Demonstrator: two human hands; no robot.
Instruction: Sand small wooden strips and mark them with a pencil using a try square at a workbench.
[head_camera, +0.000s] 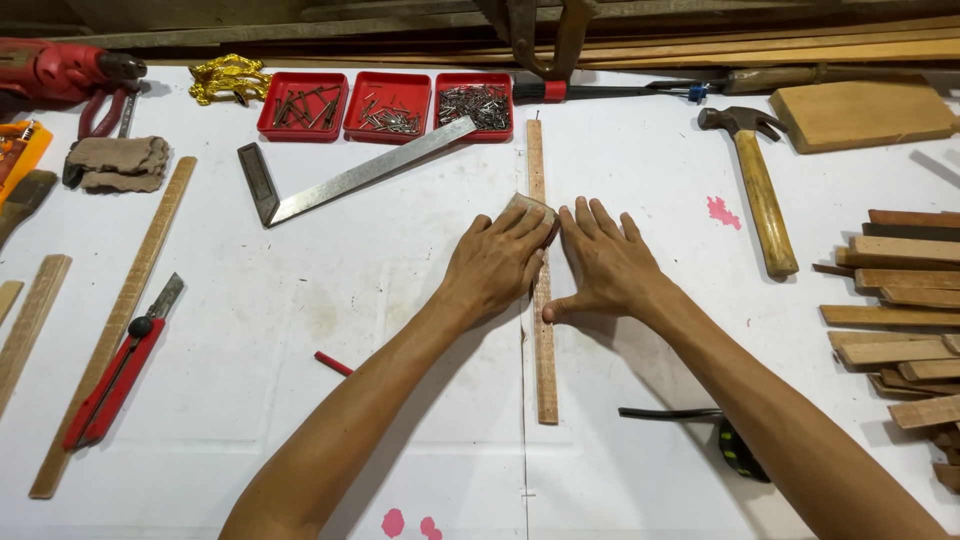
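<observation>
A thin wooden strip (545, 370) lies lengthwise on the white table, running away from me. My left hand (495, 262) presses a small grey-brown pad of sandpaper (530, 205) down on the strip near its middle. Beside it, my right hand (605, 262) lies flat on the table with fingers spread, its thumb touching the strip's right edge.
A steel try square (355, 175) and three red trays of nails (388, 105) lie beyond the hands. A hammer (760, 190) and stacked wood pieces (900, 320) sit at right. A red utility knife (115, 375), long wooden strips (115, 320) and a folded cloth (120, 162) are at left.
</observation>
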